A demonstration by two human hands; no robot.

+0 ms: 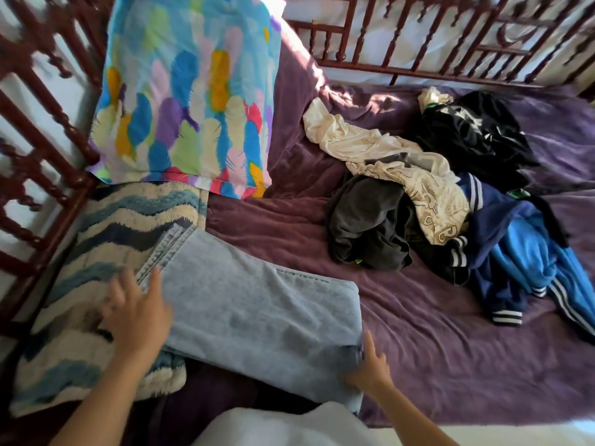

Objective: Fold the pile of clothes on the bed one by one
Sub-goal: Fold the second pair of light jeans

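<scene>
Purple velvet bedspread [425, 365] covers the bed inside a dark red turned-wood railing [418, 49]. Folded pale blue denim jeans [257, 317] lie at the near left, partly over a blue-and-cream wavy shaggy blanket [106, 233]. Left hand [138, 313], blurred, rests fingers spread on their left end; right hand [370, 371] touches the near right corner, forefinger straight. Loose heap of cream, grey, navy and black clothes [450, 204] sits well apart, right

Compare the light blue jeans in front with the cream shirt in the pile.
The jeans lie folded flat; the cream shirt sprawls crumpled. The jeans are plain light blue denim; the shirt is cream with a print. The jeans lie apart, partly on the wavy blanket; the shirt drapes over dark clothes. Both are on the purple bed.
</scene>
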